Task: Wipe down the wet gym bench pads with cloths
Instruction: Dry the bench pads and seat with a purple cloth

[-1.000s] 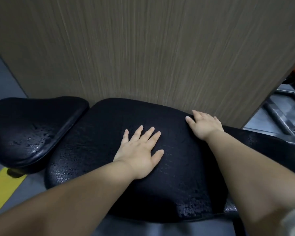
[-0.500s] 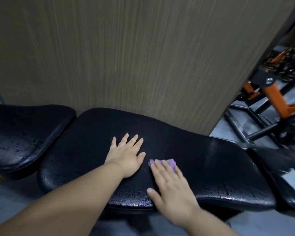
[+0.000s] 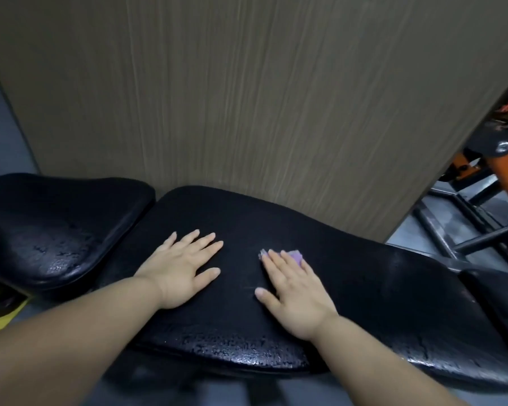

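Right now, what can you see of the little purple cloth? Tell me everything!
The purple cloth is small and mostly hidden: only a pale lilac edge peeks out past the fingertips of the right hand, which presses it flat with straight fingers. It looks soft; its full shape cannot be told. It lies on the long black bench pad, near the middle, apart from the left hand.
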A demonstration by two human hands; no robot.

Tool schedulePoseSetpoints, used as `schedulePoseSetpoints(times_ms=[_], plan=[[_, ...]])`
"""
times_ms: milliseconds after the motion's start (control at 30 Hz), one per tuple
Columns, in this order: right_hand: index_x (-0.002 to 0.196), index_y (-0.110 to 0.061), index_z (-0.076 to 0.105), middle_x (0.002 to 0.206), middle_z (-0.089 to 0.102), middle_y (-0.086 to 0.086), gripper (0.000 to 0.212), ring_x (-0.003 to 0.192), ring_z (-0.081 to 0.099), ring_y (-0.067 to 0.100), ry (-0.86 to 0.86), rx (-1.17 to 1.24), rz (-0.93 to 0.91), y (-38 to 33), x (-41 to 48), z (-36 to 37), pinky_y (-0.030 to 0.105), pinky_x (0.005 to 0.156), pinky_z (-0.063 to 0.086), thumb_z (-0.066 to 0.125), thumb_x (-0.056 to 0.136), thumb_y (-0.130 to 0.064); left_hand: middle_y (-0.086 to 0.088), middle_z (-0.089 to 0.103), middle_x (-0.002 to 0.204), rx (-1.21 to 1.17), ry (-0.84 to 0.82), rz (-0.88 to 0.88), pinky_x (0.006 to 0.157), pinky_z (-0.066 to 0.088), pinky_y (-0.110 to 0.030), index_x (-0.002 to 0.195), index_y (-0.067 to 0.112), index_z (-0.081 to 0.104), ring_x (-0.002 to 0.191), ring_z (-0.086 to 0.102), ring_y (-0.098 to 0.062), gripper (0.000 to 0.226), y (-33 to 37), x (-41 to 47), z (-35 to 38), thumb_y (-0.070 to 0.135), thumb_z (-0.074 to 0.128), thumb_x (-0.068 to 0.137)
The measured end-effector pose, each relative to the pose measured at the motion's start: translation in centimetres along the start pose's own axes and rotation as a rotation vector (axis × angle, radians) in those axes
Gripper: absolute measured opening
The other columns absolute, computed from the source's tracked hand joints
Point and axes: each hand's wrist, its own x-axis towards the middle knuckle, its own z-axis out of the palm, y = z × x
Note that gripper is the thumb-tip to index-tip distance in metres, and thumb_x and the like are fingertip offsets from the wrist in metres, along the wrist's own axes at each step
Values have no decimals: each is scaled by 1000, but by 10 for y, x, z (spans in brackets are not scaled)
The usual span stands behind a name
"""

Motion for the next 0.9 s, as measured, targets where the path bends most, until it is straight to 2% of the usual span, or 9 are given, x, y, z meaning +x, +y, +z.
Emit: schedulePoseSetpoints(times_ms=[67, 167, 300, 467, 600, 700, 800, 900], plan=[[154, -30, -3, 161, -2, -12, 79, 148, -8, 8, -9, -13, 41, 6, 27, -2, 34, 120, -5, 6, 87, -71, 20, -11, 159, -14, 32, -10, 120, -10, -37, 153, 42, -4, 147, -15, -7, 93, 1, 2, 3, 78, -14, 68], [155, -29, -1, 161, 0, -11, 71, 148, -6, 9, -3, 4, 110, 17, 64, -3, 37, 121, -2, 20, 96, -63, 21, -11, 159, -30, 52, -12, 120, -11, -38, 152, 43, -4, 147, -16, -7, 92, 0, 4, 4, 73, -14, 66], [155, -28, 2, 162, 2, -10, 72, 148, -3, 10, 10, -4, 173, 31, 107, -4, 38, 121, 0, 19, 95, -64, 21, -12, 159, -28, 58, -9, 119, -12, -39, 153, 42, -3, 146, -18, -7, 84, -3, 7, 7, 72, -10, 74], [155, -26, 7, 162, 9, -7, 73, 149, 2, 12, 29, -15, 239, 53, 148, -3, 38, 121, 4, 17, 94, -66, 22, -11, 159, -40, 80, 1, 119, -13, -39, 153, 43, -1, 146, -19, -6, 85, -6, 10, 11, 71, -9, 74], [155, -23, 13, 160, 17, -5, 76, 148, 10, 15, 38, -30, 295, 61, 167, -6, 38, 120, 8, 16, 93, -67, 22, -11, 159, -39, 67, -17, 120, -12, -41, 153, 43, -1, 146, -20, -6, 71, -5, 9, 8, 66, 5, 87], [155, -22, 9, 161, 12, -4, 76, 149, 6, 16, 27, -49, 303, 54, 159, -7, 40, 120, 6, 14, 93, -66, 22, -11, 159, -34, 57, -21, 120, -12, -41, 153, 42, -2, 146, -20, -7, 69, -4, 9, 7, 64, 4, 87], [155, -22, 2, 162, 3, -3, 77, 149, 0, 17, 13, -43, 275, 34, 134, -7, 41, 120, 3, 14, 93, -67, 21, -11, 159, -19, 60, -15, 120, -11, -42, 153, 42, -2, 147, -18, -9, 74, -5, 11, 7, 68, -5, 83], [155, -23, -4, 162, -2, -5, 78, 149, -5, 15, 11, -35, 169, 4, 90, -5, 41, 121, 0, 13, 92, -67, 21, -10, 160, -9, 54, -23, 120, -10, -42, 153, 42, -2, 147, -17, -10, 63, -5, 12, 6, 62, 7, 95]])
